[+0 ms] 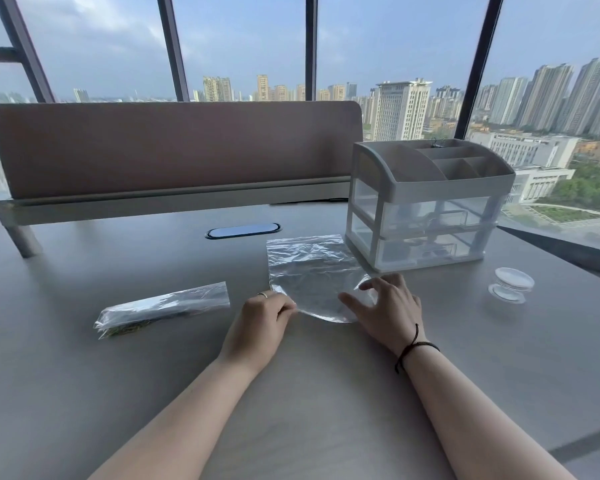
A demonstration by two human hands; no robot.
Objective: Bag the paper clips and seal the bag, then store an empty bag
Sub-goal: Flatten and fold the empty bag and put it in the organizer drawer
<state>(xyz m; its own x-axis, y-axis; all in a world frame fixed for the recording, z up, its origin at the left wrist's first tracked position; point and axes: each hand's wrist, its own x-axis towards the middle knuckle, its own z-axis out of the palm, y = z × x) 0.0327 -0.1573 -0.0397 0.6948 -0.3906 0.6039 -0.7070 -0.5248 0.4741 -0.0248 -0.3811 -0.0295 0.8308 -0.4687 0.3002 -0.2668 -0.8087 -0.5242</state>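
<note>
1. Thin clear plastic is the trouble nearest the person: the empty bag (312, 271) lies flat and crinkled on the grey bench (153, 258), its near edge under both hands. The left hand (262, 318) pinches the near left corner with curled fingers; the right hand (388, 306) rests on the near right corner with fingers spread and fairly straight, pressing rather than gripping. If only one side lifts, the film is likely to fold on itself or slide away (it is slick and has little weight).

2. Off to the left lies the filled bag (160, 308), rolled long and narrow, with what look like paper clips (125, 329) gathered at its near end. Whether its seal is fully pressed I cannot tell; a sweeping forearm could knock it, and an open strip would let clips spill.

3. Farther right stands a small clear jar (511, 284), well apart from the hands, so little risk there.

4. Farthest is the white drawer organiser (426, 202), just beyond the empty bag. Its drawers appear closed (a likely store), so stuffing loose film in one-handed may leave it caught in the drawer.
</note>
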